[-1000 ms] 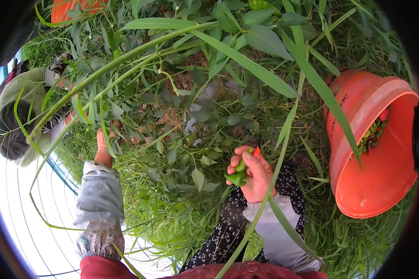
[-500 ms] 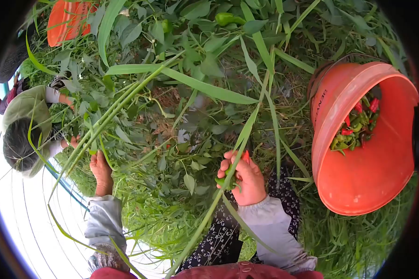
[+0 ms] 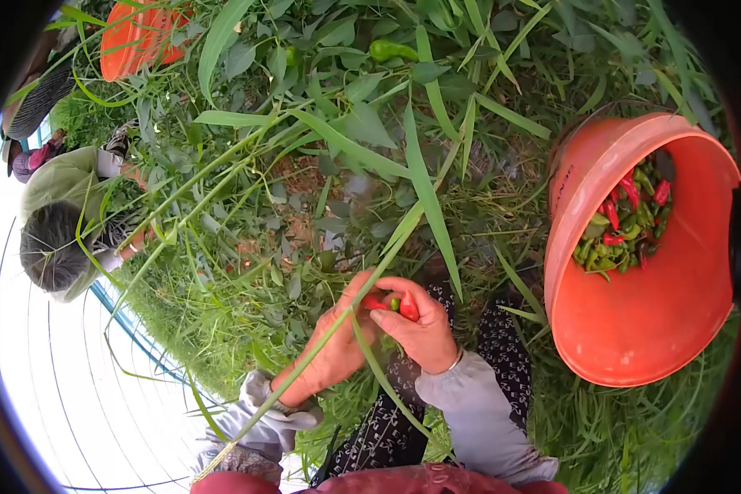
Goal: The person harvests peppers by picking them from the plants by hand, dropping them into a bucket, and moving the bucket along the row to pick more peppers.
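My right hand (image 3: 420, 329) is closed around several peppers in front of my knees. A red pepper (image 3: 408, 306) and a bit of a green pepper (image 3: 395, 304) show between its thumb and fingers. My left hand (image 3: 335, 346) meets it from the left, fingers curled in against the right hand's fingertips. What the left fingers hold is hidden behind the right hand and a long grass stalk (image 3: 325, 339) that crosses in front. Farther up among the leaves hangs a green pepper (image 3: 393, 51).
An orange bucket (image 3: 626, 337) lies tipped toward me on the right, with green and red peppers (image 3: 626, 218) inside. Another orange bucket (image 3: 140, 41) stands at upper left. A co-worker (image 3: 66, 189) in a green top bends over the plants at left. Tall grass blades cross the view.
My left hand has come right, from the leaves beside the co-worker to my right hand. The right hand has turned and still holds peppers. The view has shifted slightly.
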Available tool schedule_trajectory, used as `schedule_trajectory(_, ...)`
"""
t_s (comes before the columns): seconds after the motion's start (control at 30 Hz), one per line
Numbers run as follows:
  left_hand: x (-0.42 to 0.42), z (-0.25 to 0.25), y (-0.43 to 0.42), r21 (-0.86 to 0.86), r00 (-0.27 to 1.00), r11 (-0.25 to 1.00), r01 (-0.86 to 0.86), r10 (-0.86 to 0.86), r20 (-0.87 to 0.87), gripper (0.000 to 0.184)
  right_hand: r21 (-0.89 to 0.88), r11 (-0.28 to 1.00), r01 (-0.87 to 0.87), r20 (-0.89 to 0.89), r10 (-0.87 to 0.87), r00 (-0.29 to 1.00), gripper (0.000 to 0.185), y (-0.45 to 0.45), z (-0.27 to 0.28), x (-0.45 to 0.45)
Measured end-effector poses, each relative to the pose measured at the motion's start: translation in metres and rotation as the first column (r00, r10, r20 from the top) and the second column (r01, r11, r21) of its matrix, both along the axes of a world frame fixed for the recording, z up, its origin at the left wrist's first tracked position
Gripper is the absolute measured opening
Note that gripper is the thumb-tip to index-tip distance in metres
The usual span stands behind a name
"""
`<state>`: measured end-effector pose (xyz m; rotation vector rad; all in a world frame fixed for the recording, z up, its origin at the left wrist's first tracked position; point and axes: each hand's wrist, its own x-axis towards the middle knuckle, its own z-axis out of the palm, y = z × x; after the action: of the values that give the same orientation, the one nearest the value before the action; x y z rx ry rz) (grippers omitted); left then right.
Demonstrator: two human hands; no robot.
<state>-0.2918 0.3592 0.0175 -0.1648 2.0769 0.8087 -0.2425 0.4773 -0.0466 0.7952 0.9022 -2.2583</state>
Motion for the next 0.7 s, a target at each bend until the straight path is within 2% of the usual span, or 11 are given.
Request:
schedule_trajectory(0.03,-0.001,0.002,0.008,-0.043,0.993,0.996,0.084,-0.080,0.085,0.069,-0.010,0.999,0.034,-0.038,-0.034,0.999,0.029,0.004,-0.001,-0.002)
schedule_trajectory(0.1,0.003,-0.001,0.012,-0.088,0.991,0.989,0.120,-0.114,0.068,0.073,-0.019,0.997,0.071,-0.080,-0.073,0.994,0.033,0.007,-0.003,-0.001)
schedule_trajectory(0.17,0.003,-0.005,0.015,0.014,0.981,0.981,0.194,-0.194,-0.011,0.073,-0.033,0.996,0.085,-0.080,-0.088,0.993,0.031,0.007,-0.008,0.005)
schedule_trajectory(0.23,0.001,-0.008,0.014,0.055,0.980,0.979,0.197,-0.195,-0.039,0.072,-0.014,0.993,0.121,-0.098,-0.121,0.988,0.030,0.008,-0.006,0.003)
schedule_trajectory(0.3,0.001,-0.011,0.009,0.007,0.993,0.998,0.062,-0.063,0.096,0.070,0.007,0.987,0.162,-0.108,-0.160,0.981,0.029,0.009,-0.006,0.005)
schedule_trajectory(0.33,0.006,-0.018,0.003,0.083,0.996,0.997,0.002,-0.009,0.087,0.069,0.036,0.992,0.121,-0.111,-0.116,0.987,0.027,0.008,-0.009,0.007)
schedule_trajectory(0.4,0.002,-0.013,0.005,0.059,0.993,0.996,0.060,-0.066,0.098,0.068,0.058,0.995,0.083,-0.114,-0.076,0.990,0.024,0.008,-0.010,0.009)
schedule_trajectory(0.47,-0.003,-0.009,0.010,0.039,0.986,0.992,0.117,-0.121,0.112,0.068,0.046,0.989,0.141,-0.035,-0.140,0.990,0.019,0.010,-0.009,0.009)
schedule_trajectory(0.57,-0.005,-0.010,0.017,-0.027,0.981,0.982,0.186,-0.187,-0.051,0.062,-0.009,0.972,0.236,0.078,-0.235,0.969,0.018,0.018,-0.004,0.006)
schedule_trajectory(0.63,-0.011,-0.012,0.018,-0.167,0.912,0.940,0.297,-0.332,-0.242,0.055,-0.024,0.969,0.246,0.073,-0.244,0.967,0.016,0.020,-0.005,0.005)
schedule_trajectory(0.7,-0.014,-0.018,0.019,-0.153,0.902,0.949,0.277,-0.311,-0.300,0.045,-0.084,0.963,0.255,0.147,-0.241,0.959,0.016,0.023,-0.003,0.006)
